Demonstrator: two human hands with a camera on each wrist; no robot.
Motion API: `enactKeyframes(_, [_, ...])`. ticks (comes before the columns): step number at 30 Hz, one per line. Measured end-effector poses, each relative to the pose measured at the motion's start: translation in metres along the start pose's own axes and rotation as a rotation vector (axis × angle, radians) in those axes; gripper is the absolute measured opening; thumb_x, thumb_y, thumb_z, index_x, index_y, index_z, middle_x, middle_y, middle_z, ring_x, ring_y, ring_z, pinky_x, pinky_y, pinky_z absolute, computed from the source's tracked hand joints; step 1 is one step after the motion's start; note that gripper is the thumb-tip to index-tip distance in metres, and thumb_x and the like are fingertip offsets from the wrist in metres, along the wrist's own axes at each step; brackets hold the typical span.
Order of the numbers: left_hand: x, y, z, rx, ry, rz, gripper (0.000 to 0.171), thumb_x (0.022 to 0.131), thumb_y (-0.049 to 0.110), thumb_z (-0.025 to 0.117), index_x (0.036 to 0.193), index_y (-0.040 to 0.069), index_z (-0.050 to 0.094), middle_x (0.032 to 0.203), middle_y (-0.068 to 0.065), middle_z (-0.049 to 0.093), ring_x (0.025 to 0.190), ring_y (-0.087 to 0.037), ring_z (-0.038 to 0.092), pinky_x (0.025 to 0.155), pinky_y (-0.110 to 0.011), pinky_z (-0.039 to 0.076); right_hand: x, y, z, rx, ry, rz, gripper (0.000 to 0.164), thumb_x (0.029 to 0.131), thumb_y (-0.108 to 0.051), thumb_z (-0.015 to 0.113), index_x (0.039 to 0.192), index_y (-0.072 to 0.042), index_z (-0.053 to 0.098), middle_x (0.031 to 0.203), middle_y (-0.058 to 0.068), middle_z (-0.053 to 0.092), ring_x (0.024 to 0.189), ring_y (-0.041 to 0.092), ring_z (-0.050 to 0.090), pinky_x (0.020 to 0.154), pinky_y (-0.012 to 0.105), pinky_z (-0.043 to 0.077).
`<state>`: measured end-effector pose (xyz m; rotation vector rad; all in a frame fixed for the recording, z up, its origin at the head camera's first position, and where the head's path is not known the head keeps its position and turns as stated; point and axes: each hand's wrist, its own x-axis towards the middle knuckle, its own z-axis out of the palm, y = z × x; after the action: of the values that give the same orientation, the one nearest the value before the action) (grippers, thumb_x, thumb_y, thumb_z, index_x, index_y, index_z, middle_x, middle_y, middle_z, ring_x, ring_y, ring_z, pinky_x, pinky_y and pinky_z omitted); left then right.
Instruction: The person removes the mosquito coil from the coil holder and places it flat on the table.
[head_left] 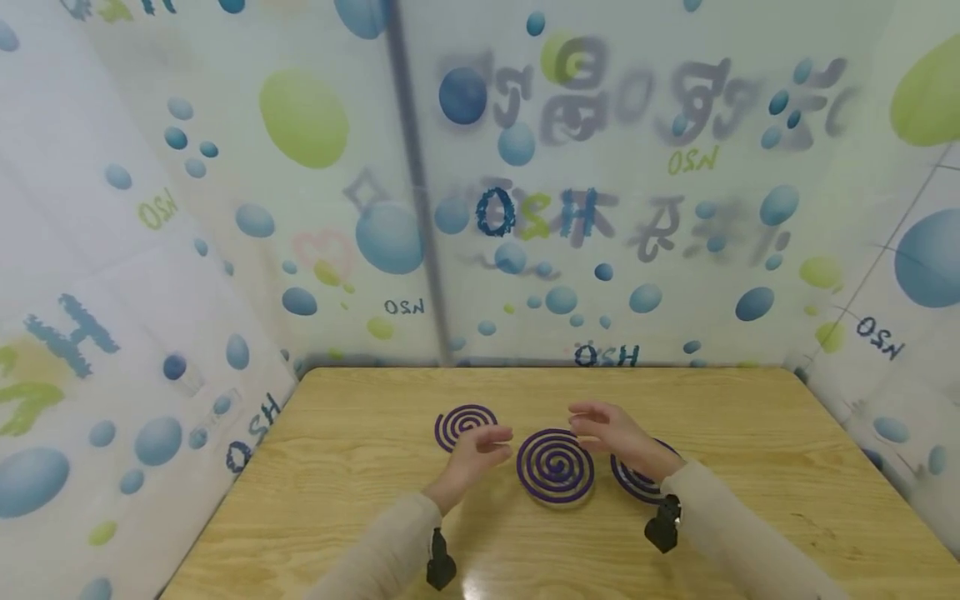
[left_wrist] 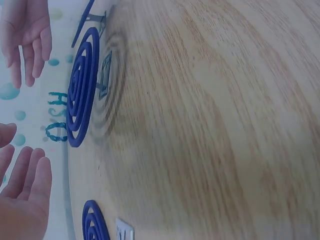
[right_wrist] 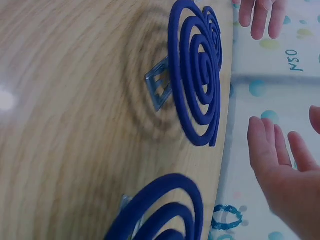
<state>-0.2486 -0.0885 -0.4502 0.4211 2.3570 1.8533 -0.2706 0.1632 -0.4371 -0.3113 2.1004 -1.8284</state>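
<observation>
Three dark-purple mosquito coils are raised above the wooden table on small metal stands [right_wrist: 149, 80]. The middle coil [head_left: 556, 467] lies between my two hands, which touch nothing. My left hand [head_left: 471, 458] hovers beside it with relaxed fingers, overlapping the near edge of the left coil [head_left: 457, 427] in the head view. To the right, my right hand [head_left: 618, 435] is held up with its fingers loosely extended. Its wrist covers part of the right coil [head_left: 633, 483]. The left wrist view shows the middle coil [left_wrist: 90, 75] nearly edge-on, casting a spiral shadow on the wood.
The light wooden table [head_left: 337, 500] has rounded far corners. Behind it and along both sides hangs a pale curtain [head_left: 525, 308] printed with blue and green bubbles and lettering. A small black camera device [head_left: 441, 567] hangs at the left wrist, another [head_left: 663, 525] at the right.
</observation>
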Motion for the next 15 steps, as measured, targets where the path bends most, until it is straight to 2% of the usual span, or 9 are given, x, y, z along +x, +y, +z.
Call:
enactKeyframes(3, [0.005, -0.009, 0.008, -0.009, 0.010, 0.012, 0.033, 0.081, 0.001, 0.061, 0.111, -0.009, 0.053, 0.109, -0.022, 0.057, 0.096, -0.032, 0.057, 0.077, -0.031, 0.051, -0.008, 0.004, -0.005, 0.017, 0.007, 0.002, 0.052, 0.092, -0.019, 0.048, 0.131, 0.009, 0.029, 0.132, 0.030, 0.032, 0.115, 0.039, 0.040, 0.095, 0.049, 0.035])
enactKeyframes(7, [0.009, -0.013, 0.017, -0.023, 0.059, 0.016, 0.032, 0.078, -0.002, 0.061, 0.108, -0.010, 0.055, 0.107, -0.023, 0.058, 0.095, -0.034, 0.056, 0.078, -0.032, 0.051, -0.014, 0.009, -0.006, 0.010, 0.056, -0.001, 0.050, 0.092, -0.017, 0.048, 0.129, 0.010, 0.031, 0.129, 0.030, 0.035, 0.114, 0.038, 0.041, 0.095, 0.047, 0.037])
enactKeyframes(11, [0.004, -0.001, 0.024, -0.035, 0.125, -0.016, 0.031, 0.077, -0.004, 0.059, 0.107, -0.011, 0.054, 0.107, -0.025, 0.057, 0.099, -0.038, 0.053, 0.084, -0.038, 0.047, -0.018, 0.015, -0.003, -0.034, 0.120, 0.011, 0.046, 0.091, -0.017, 0.050, 0.126, 0.009, 0.037, 0.125, 0.027, 0.042, 0.112, 0.034, 0.044, 0.093, 0.045, 0.040])
enactKeyframes(15, [-0.001, 0.005, 0.028, -0.043, 0.158, -0.015, 0.032, 0.078, -0.004, 0.057, 0.108, -0.012, 0.052, 0.108, -0.026, 0.055, 0.101, -0.040, 0.050, 0.087, -0.042, 0.045, -0.021, 0.019, 0.001, -0.073, 0.175, 0.020, 0.041, 0.091, -0.016, 0.050, 0.124, 0.007, 0.041, 0.123, 0.024, 0.046, 0.111, 0.032, 0.045, 0.092, 0.043, 0.041])
